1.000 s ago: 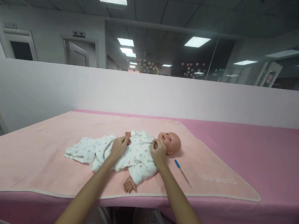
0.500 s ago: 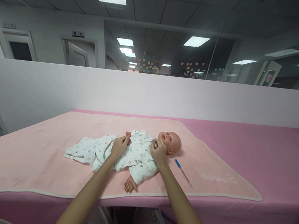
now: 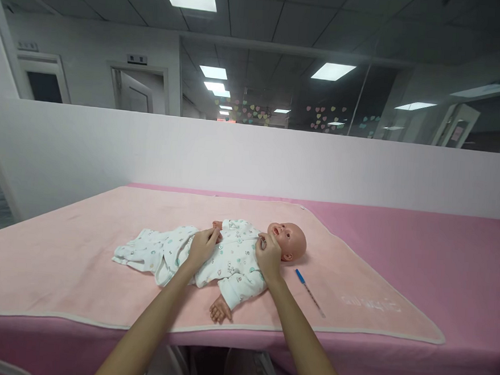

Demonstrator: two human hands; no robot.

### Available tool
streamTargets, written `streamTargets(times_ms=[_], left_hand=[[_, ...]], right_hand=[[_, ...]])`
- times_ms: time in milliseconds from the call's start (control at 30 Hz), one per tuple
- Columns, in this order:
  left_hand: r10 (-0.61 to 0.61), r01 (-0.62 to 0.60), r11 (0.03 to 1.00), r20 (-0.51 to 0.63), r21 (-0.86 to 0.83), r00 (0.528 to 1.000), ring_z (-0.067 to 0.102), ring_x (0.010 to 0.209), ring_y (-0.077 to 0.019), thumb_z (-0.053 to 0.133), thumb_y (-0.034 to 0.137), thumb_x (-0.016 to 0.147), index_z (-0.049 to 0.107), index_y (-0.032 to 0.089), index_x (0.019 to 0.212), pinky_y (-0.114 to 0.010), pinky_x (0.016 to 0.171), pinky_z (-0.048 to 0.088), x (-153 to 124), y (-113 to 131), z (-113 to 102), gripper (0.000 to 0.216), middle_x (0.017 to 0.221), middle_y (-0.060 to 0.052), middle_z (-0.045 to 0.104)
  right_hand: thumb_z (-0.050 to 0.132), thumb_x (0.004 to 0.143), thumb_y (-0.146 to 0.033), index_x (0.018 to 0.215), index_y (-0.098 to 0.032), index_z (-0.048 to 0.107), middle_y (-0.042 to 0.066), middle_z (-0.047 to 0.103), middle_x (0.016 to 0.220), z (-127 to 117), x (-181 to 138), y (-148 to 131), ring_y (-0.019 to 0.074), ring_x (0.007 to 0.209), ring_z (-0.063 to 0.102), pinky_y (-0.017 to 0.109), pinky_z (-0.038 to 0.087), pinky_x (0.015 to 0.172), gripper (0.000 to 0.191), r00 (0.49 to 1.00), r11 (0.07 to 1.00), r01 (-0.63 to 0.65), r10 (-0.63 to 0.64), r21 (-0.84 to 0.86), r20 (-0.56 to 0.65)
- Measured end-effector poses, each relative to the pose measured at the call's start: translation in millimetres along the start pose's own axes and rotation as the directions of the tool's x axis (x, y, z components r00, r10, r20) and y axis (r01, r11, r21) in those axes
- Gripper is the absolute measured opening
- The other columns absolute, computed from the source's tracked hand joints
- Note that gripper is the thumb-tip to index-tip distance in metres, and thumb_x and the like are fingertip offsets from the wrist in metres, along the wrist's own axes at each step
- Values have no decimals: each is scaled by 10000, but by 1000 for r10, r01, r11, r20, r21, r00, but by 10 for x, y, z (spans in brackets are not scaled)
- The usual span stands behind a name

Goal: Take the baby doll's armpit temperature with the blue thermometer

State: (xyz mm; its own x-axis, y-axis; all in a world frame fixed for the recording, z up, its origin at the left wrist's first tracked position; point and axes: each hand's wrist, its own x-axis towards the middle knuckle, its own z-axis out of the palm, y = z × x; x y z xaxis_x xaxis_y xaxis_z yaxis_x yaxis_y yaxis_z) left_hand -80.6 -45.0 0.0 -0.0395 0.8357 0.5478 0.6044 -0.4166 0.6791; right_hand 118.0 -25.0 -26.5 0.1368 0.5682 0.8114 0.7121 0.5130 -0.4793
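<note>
A baby doll (image 3: 293,242) lies on its back with its head to the right, dressed in a white printed shirt (image 3: 239,255) and matching trousers (image 3: 146,253). My right hand (image 3: 268,256) is closed at the collar, just under the doll's chin, with thumb and fingertips pinching the shirt cloth. Lower down the front, my left hand (image 3: 203,247) bends over the shirt's hem at the waist; its fingers are together on the cloth, the fingertips partly hidden. The doll's near hand (image 3: 221,309) sticks out from its sleeve towards me.
A pen-like stick with a blue end (image 3: 300,276) lies right of the doll on the peach blanket (image 3: 65,260). Beneath is a pink table cover (image 3: 454,264). A white low wall (image 3: 252,159) stands behind the table, with glass above it.
The whole view has shifted slightly, so everything sits a little further right. Both hands stay at the same places on the shirt, with the right fingers moving slightly at the collar.
</note>
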Motion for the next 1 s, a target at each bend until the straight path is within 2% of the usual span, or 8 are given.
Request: streamTargets(times_ms=[100,233,400,567,767,1000], left_hand=[[0,0,1000,1,0,1000,562,611,-153,293,408,839,590,165,630,-245,594,378,-3,7,-4,437,636,-21,641],[-7,7,1000,10,-7,1000,560,605,-157,285,435,840,588,164,632,-249,596,379,-2,16,-3,457,623,-24,631],[-20,20,1000,14,-6,1000,567,623,-164,276,450,840,594,160,646,-254,613,384,8,26,4,472,645,-38,638],[3,-3,1000,-3,17,1000,542,579,-143,277,425,839,597,156,631,-241,578,364,7,26,13,468,615,-32,625],[2,-2,999,5,36,1000,537,582,-147,264,427,841,594,150,621,-238,575,353,10,17,15,484,613,-34,624],[9,-10,999,8,37,1000,538,578,-149,264,428,841,599,152,619,-239,572,349,5,37,6,488,598,-32,621]], right_hand=[[393,795,-180,818,-157,590,60,601,807,-11,-11,-13,161,765,534,263,415,699,200,998,999,27,-28,-31,-47],[387,791,-141,859,-166,594,57,610,829,-16,24,-66,175,850,517,292,394,787,219,987,989,138,-142,-55,-78],[492,763,-203,860,-197,603,45,611,914,11,83,-201,192,890,507,335,356,824,147,953,963,268,-268,21,141],[533,716,-174,774,-197,560,24,600,813,29,51,-277,179,826,504,314,356,776,67,933,965,230,-255,123,253],[495,723,-121,733,-194,501,14,566,774,10,36,-301,172,791,479,298,347,738,74,929,967,206,-241,151,280],[445,790,-133,784,-193,514,21,562,780,8,18,-338,169,775,474,294,347,733,91,928,962,235,-265,140,262]])
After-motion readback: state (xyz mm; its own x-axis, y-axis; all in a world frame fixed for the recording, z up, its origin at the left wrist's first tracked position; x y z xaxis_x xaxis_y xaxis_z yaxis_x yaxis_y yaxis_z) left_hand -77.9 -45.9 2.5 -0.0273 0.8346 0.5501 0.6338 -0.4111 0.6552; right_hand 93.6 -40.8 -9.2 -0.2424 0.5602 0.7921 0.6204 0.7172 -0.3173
